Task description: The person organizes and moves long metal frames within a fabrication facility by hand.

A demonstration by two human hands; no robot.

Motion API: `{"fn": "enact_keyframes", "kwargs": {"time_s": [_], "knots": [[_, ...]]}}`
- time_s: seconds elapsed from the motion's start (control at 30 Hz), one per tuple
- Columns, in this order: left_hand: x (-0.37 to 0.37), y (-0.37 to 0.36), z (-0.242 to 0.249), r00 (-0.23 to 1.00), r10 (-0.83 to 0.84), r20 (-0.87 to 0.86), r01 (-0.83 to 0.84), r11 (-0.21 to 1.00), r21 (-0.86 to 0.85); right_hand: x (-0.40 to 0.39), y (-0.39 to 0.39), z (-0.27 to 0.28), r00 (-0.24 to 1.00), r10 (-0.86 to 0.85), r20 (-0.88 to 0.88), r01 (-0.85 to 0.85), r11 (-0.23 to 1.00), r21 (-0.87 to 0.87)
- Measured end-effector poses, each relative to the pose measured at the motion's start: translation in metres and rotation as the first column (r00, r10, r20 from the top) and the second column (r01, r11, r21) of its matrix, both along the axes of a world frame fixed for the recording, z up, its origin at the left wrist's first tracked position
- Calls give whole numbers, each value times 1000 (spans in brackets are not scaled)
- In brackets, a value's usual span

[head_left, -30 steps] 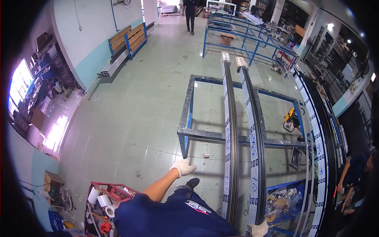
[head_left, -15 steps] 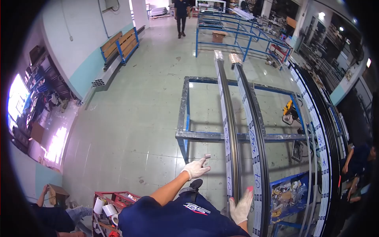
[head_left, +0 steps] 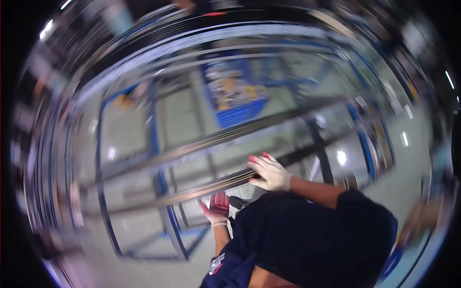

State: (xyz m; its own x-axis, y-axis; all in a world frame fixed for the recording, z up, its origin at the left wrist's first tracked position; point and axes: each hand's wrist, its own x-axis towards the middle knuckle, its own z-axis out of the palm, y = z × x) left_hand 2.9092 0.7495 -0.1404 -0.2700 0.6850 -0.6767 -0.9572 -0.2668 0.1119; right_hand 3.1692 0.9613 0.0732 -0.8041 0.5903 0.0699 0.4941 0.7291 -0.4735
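Note:
My right hand (head_left: 270,174), in a white glove with pink fingertips, rests on the near long metal profile (head_left: 216,185). Its fingers are spread over the top of the profile, and the thumb lies along the near side. My left hand (head_left: 217,207) is just below the same profile, palm turned up and showing the glove's red coating. Its fingers are stretched and open. A small pale patch by the left thumb is too blurred to make out. Beyond, roughly parallel, runs a second long profile (head_left: 192,152). Both profiles lie across a blue-and-dark metal frame stand (head_left: 169,225).
A blue tray (head_left: 235,117) with mixed scraps sits past the profiles. More long profiles (head_left: 158,53) run along the far side. Something yellow (head_left: 123,100) is on the floor at left. At right, a blurred person's arm (head_left: 422,218) shows. The edges are smeared by motion.
My view has swung sharply to the right, so the profiles now run across it. My left hand has come from the side to beneath the near profile, palm up. The right stays at the profiles.

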Motion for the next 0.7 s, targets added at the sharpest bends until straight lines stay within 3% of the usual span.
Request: {"fn": "enact_keyframes", "kwargs": {"time_s": [0.07, 0.1, 0.13, 0.2, 0.3, 0.4, 0.5, 0.57, 0.7], "knots": [[9, 38, 0, 998, 42, 49, -46, 997, 67, 30, -11, -14, 976, -212, -52, 216, 972, 92], [7, 42, -8, 997, 37, 69, -47, 988, 149, 37, -24, -4, 942, -333, -48, 335, 941, 43], [3, 56, -24, 992, -28, 123, 4, 981, 194, 49, -35, -4, 894, -441, -80, 447, 888, 110], [4, 78, -35, 986, -126, 108, 106, 978, 178, 66, -56, -12, 778, -607, -163, 626, 771, 121], [15, 105, -40, 956, -294, 27, 290, 953, 92, 90, -97, -21, 618, -782, -84, 782, 622, -44], [21, 124, -34, 851, -518, -90, 518, 855, -28, 115, -135, -42, 545, -838, 0, 825, 537, -176], [23, 143, -23, 653, -726, -217, 703, 687, -183, 135, -165, -55, 502, -856, 122, 830, 438, -344], [29, 148, -14, 511, -813, -278, 762, 579, -291, 153, -172, -59, 529, -817, 230, 800, 388, -458], [51, 145, -1, 271, -896, -352, 767, 422, -484, 202, -190, -80, 553, -793, 254, 738, 326, -590]]}}
